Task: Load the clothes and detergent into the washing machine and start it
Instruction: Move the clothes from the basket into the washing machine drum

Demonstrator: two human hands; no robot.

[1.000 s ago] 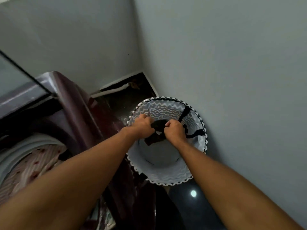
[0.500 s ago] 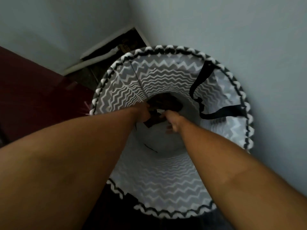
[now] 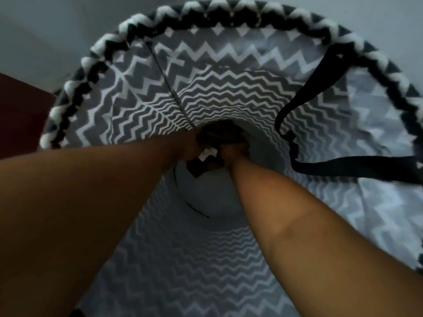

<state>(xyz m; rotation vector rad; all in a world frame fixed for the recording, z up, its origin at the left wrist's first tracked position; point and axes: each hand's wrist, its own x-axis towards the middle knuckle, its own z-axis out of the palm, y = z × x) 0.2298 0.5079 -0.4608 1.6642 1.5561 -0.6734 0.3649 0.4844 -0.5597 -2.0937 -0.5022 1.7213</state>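
Where fingers curl: dark garment.

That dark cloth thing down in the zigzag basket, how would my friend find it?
Look into the tall grey-and-white zigzag fabric laundry basket. At its bottom, the left hand and right hand grip a crumpled dark garment. It carries a small white tag, unlike the long black strap on the wall.

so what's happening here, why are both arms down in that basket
A person is reaching deep into a zigzag-patterned laundry basket with both arms. The left hand and right hand both grip a dark piece of clothing near the bottom, with a small white tag showing between them. A black strap hangs inside the basket on the right. The washing machine is not in view.
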